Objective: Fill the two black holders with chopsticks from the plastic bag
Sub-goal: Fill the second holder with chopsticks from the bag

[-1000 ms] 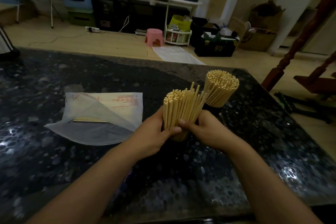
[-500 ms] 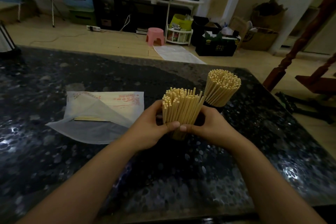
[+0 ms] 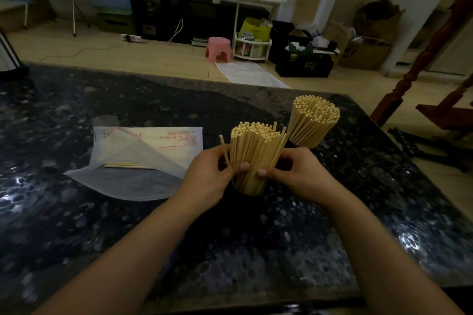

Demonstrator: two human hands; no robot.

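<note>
A thick bundle of pale wooden chopsticks (image 3: 256, 153) stands upright in the near black holder, which is too dark against the table to make out. My left hand (image 3: 207, 179) and my right hand (image 3: 299, 174) grip this bundle from either side, thumbs on its front. One stick leans out to the left by my left hand. Behind and to the right, a second bundle of chopsticks (image 3: 313, 120) fans out of the far holder (image 3: 291, 144). The plastic bag (image 3: 138, 161) lies flat on the left, with a few chopsticks (image 3: 126, 166) left inside.
The dark speckled stone table (image 3: 153, 225) ends a little beyond the far bundle and close on the right. Beyond it lie a wooden floor, a pink stool (image 3: 218, 49), boxes and a red wooden post (image 3: 414, 69).
The near bundle has been squeezed tighter and stands straighter; sticks that leaned toward the far bundle are pulled in. One stick now leans out at the left.
</note>
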